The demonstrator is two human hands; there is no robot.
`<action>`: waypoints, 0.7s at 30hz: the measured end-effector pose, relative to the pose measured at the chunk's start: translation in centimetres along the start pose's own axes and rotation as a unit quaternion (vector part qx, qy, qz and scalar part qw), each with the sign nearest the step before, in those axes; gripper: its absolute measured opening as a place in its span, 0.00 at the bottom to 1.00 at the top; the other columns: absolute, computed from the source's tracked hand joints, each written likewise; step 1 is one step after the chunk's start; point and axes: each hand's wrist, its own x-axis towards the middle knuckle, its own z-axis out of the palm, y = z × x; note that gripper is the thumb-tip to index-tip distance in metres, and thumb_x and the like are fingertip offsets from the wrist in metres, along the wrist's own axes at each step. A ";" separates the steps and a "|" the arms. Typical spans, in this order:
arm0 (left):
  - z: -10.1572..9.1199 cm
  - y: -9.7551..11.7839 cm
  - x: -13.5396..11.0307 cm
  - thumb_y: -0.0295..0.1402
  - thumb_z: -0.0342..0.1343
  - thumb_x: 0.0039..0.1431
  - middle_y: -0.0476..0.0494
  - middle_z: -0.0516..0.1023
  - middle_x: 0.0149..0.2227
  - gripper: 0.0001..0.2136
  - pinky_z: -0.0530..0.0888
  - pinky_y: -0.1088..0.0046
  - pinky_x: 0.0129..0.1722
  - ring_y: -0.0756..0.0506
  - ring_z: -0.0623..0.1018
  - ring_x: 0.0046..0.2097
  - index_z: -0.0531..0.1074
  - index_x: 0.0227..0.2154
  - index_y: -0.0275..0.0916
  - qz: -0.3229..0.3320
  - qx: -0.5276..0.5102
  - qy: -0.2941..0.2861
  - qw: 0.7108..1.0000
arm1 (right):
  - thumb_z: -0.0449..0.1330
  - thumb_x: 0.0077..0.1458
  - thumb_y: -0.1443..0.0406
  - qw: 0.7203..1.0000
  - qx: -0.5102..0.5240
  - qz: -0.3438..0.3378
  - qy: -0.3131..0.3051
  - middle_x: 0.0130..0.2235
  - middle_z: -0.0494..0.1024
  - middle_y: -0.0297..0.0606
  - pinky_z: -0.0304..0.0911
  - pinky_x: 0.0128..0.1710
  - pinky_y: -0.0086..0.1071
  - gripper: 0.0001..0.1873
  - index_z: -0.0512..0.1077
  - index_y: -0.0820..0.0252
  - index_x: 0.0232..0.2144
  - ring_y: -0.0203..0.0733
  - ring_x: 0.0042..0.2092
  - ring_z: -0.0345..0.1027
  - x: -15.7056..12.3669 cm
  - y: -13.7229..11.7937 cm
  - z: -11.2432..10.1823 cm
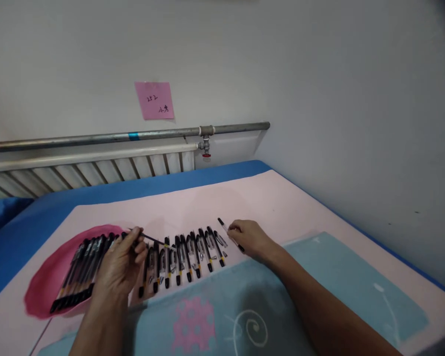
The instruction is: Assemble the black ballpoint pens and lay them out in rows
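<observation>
My left hand [124, 259] pinches a thin dark pen refill [154, 239], which points to the right above a row of pen parts. On the pink sheet, my right hand [250, 237] has its fingers closed on a clear pen barrel [224, 226] with black ends. Between the hands lie several dark refills or pen bodies [189, 264], clear caps with black clips [210, 240] and small silver tips [214, 257]. Beside my left hand, a pink scalloped tray [40, 282] holds several black pens [83, 262], partly hidden by that hand.
A blue patterned cloth [222, 316] covers the near side of the pink sheet [274, 198], which lies on a blue surface [230, 170]. Behind stand a radiator [89, 173] and a metal pipe [163, 133]. A pink note [155, 101] hangs on the wall.
</observation>
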 end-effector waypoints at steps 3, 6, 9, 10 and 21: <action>0.7 -1.2 -0.4 0.24 0.60 0.43 0.51 0.64 0.21 0.05 0.55 0.85 0.10 0.57 0.61 0.18 0.69 0.23 0.32 -0.008 0.028 -0.027 0.999 | 0.52 0.48 0.67 0.999 -0.039 -0.019 -0.010 0.24 0.74 0.36 0.53 0.24 0.27 0.11 0.74 0.62 0.31 0.34 0.23 0.63 0.0 0.1 0.6; 0.7 -1.4 -0.4 0.24 0.60 0.42 0.51 0.65 0.21 0.05 0.55 0.85 0.10 0.57 0.62 0.18 0.69 0.23 0.32 -0.011 0.037 -0.024 0.999 | 0.52 0.48 0.67 0.996 -0.079 -0.039 -0.008 0.23 0.74 0.36 0.53 0.27 0.26 0.11 0.74 0.61 0.30 0.36 0.26 0.65 0.2 0.1 1.1; 0.8 -1.2 -0.6 0.24 0.60 0.42 0.51 0.65 0.21 0.05 0.56 0.85 0.10 0.57 0.62 0.18 0.69 0.24 0.31 -0.014 0.045 -0.023 0.999 | 0.53 0.48 0.66 0.994 -0.097 -0.057 -0.001 0.27 0.75 0.38 0.53 0.28 0.26 0.11 0.74 0.62 0.31 0.37 0.29 0.66 0.4 0.3 1.5; 0.9 -1.2 -0.7 0.24 0.61 0.41 0.51 0.65 0.21 0.05 0.56 0.85 0.10 0.57 0.62 0.18 0.69 0.23 0.31 -0.013 0.045 -0.024 0.999 | 0.53 0.48 0.66 0.993 -0.098 -0.060 0.003 0.28 0.75 0.39 0.53 0.28 0.26 0.11 0.74 0.62 0.32 0.37 0.30 0.66 0.4 0.3 1.7; 0.9 -2.0 -0.7 0.28 0.63 0.39 0.50 0.66 0.20 0.09 0.55 0.85 0.11 0.57 0.62 0.18 0.70 0.25 0.32 -0.019 0.084 -0.043 0.995 | 0.51 0.49 0.67 0.992 -0.105 -0.075 0.003 0.29 0.75 0.39 0.53 0.29 0.27 0.12 0.74 0.61 0.33 0.37 0.30 0.65 0.2 0.0 2.0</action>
